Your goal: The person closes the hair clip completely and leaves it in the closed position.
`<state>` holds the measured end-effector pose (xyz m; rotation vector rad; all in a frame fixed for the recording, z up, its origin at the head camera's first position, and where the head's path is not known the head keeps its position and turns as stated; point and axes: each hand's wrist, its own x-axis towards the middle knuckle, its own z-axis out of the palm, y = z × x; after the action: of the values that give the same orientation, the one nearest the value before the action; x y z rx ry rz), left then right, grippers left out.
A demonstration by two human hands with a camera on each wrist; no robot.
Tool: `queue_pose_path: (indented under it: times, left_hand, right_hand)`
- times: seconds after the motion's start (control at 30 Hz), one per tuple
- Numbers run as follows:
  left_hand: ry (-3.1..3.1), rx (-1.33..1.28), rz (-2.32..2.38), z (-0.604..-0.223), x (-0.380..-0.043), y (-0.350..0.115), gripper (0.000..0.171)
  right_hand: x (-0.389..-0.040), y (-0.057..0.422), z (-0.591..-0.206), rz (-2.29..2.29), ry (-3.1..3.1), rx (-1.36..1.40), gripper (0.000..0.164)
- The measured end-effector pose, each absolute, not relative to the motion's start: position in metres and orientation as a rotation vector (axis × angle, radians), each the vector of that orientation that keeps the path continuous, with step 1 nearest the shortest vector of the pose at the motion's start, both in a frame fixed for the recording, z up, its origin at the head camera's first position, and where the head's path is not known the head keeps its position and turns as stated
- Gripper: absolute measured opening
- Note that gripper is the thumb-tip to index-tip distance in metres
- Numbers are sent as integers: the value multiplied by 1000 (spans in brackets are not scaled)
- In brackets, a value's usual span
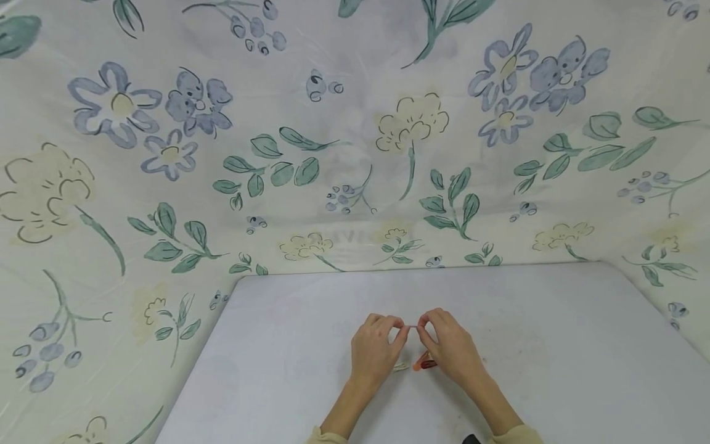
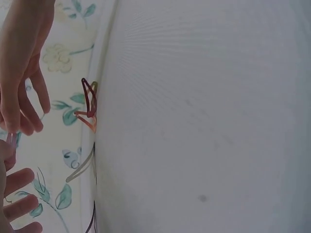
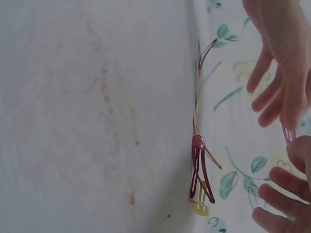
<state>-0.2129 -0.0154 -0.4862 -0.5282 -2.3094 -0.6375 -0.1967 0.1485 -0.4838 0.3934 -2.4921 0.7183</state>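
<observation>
Between the two hands, held just above the white table, is a small pinkish-purple snap hair clip (image 1: 412, 326). My left hand (image 1: 373, 350) pinches one end of it with thumb and forefinger. The other end is pinched the same way by my right hand (image 1: 453, 350). The right wrist view shows slots in the clip (image 3: 288, 133) between the fingertips; its ends are covered. More snap clips lie on the table below the hands: a dark red one (image 3: 204, 174), an orange one (image 2: 86, 121), a yellow one (image 3: 200, 210), a whitish one (image 1: 400, 367) and a dark purple one (image 3: 208, 53).
The white tabletop (image 1: 288, 345) spreads around both hands and carries faint stains. Floral sheeting (image 1: 355, 123) rises behind it and along both sides. A black object (image 1: 471, 439) pokes in at the bottom edge beside the right forearm.
</observation>
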Motion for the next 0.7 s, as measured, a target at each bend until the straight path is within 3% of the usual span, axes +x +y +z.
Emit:
queue_pose_path:
  times: [0.33,0.7]
  left_hand:
    - [-2311,-554,-658,-487,-213,-20,9]
    - [-2565,-566,-888,-483,-211,-24,19]
  right_hand:
    - [-196,151,-485,678,-2471,414,20]
    - [-196,156,-484,721,-2442,439,19]
